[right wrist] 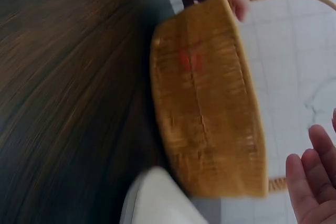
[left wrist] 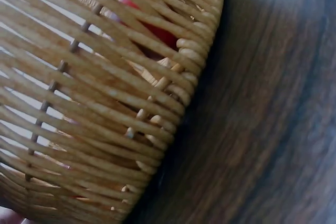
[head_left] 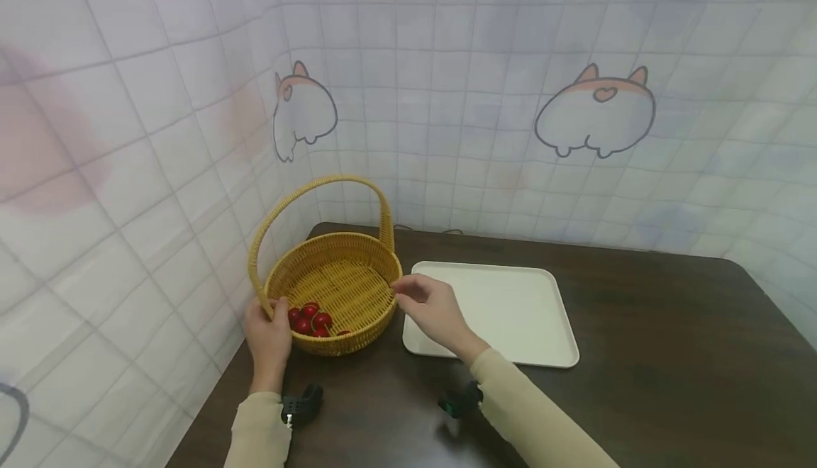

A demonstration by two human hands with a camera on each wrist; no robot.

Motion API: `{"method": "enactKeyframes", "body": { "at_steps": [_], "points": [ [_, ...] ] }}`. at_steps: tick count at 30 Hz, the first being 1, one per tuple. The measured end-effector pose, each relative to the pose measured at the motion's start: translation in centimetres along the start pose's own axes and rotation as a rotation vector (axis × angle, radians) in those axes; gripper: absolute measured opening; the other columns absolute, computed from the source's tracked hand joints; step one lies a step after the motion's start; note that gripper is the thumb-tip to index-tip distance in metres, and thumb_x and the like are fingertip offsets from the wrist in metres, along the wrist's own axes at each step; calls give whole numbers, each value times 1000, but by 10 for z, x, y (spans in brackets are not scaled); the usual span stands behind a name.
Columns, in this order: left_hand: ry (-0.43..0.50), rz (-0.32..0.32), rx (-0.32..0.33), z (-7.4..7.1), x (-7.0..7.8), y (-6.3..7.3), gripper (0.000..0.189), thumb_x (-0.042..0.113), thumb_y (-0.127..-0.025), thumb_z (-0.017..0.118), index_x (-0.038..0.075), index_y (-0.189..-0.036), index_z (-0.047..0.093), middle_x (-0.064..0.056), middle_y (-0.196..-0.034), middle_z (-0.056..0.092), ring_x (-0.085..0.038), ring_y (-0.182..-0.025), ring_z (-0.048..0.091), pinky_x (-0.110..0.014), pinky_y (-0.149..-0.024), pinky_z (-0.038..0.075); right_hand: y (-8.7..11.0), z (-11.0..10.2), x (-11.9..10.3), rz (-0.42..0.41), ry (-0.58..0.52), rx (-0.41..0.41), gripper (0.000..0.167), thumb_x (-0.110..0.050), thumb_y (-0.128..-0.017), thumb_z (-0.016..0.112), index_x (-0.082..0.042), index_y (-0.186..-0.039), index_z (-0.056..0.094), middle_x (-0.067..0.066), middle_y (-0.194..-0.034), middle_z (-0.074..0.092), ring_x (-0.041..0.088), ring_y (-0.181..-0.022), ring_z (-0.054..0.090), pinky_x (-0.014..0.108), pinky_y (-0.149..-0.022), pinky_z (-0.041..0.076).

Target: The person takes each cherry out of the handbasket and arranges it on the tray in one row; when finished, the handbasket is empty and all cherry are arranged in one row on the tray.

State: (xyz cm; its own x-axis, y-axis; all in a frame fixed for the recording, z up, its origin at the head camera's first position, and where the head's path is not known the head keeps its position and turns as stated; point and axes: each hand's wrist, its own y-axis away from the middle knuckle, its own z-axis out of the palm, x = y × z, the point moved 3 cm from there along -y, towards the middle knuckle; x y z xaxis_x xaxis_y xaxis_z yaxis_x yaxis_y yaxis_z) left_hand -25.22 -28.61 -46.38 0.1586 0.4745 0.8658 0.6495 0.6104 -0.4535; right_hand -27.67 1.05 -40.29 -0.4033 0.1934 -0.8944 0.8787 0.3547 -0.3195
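A yellow woven basket (head_left: 345, 280) with a tall arched handle (head_left: 338, 179) stands tilted toward me in the head view. Several red cherries (head_left: 305, 322) lie together inside it at the near left. My left hand (head_left: 268, 344) grips the basket's left rim by the foot of the handle, thumb on top. Close by the right rim is my right hand (head_left: 437, 312), fingers loosely bent and holding nothing. In the right wrist view, its straight fingers (right wrist: 310, 177) show apart from the basket's side (right wrist: 210, 103). Red shows through the weave (left wrist: 94, 77) in the left wrist view.
A white rectangular tray (head_left: 510, 312) lies on the dark wooden table (head_left: 664, 326), right of the basket and partly under the right forearm. A tiled-pattern cloth (head_left: 447, 99) hangs behind and along the left. Each wrist wears a black device (head_left: 303, 404).
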Motion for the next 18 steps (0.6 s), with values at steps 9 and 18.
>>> {"method": "enactKeyframes", "body": {
  "at_steps": [9,18],
  "points": [
    [-4,56,-16,1,-3,-3,22,8,-93,61,-2,-75,52,-14,-86,47,-25,-79,44,-37,-75,32,-30,53,-2,-12,22,-141,21,-18,-93,65,-11,-113,68,4,-110,69,13,-100,63,33,-87,51],
    [11,90,-46,4,-1,-4,27,12,-95,59,2,-72,48,-18,-93,49,-26,-83,44,-39,-77,31,-49,78,-5,35,249,-321,27,-23,-92,66,-12,-116,69,1,-113,69,17,-101,62,34,-86,50]
  ]
}}
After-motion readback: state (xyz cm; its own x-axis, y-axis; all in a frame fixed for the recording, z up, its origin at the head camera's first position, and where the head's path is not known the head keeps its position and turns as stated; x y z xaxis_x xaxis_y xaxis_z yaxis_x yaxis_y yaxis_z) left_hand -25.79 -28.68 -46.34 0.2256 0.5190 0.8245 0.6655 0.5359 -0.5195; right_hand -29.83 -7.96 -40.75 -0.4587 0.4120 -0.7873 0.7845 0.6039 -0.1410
